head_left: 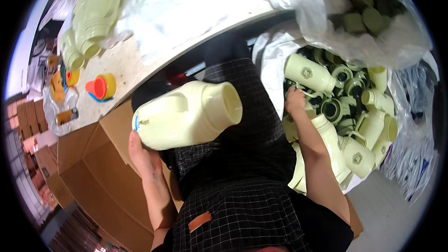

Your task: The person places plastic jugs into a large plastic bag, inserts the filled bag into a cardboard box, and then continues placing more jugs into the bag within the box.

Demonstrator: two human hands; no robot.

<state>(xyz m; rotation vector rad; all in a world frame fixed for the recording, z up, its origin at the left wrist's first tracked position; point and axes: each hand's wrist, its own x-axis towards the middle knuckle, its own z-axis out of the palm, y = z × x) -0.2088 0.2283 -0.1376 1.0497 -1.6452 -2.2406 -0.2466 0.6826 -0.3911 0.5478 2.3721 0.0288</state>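
My left hand (145,157) grips the base end of a pale yellow-green plastic thermos jug shell (179,116), fingers hidden beneath it. The shell lies sideways over my lap, its round open mouth facing right, with a small blue mark near the base. At the right, my right hand (295,100) reaches into a white sack (270,60) full of similar parts. Its fingers are closed at the handle of a pale green jug-shaped part (310,72) with a flower-like emblem. Other handled pieces (359,156) and dark-lined rings (332,109) crowd around that hand.
A worktable (140,65) carries more pale shells (100,9), white plastic sheeting (196,4) and a tape roll (103,87). An open cardboard box (107,177) stands at my left. Dark green caps (371,18) fill a clear bag at the upper right; another plastic bag (410,130) lies beyond the sack.
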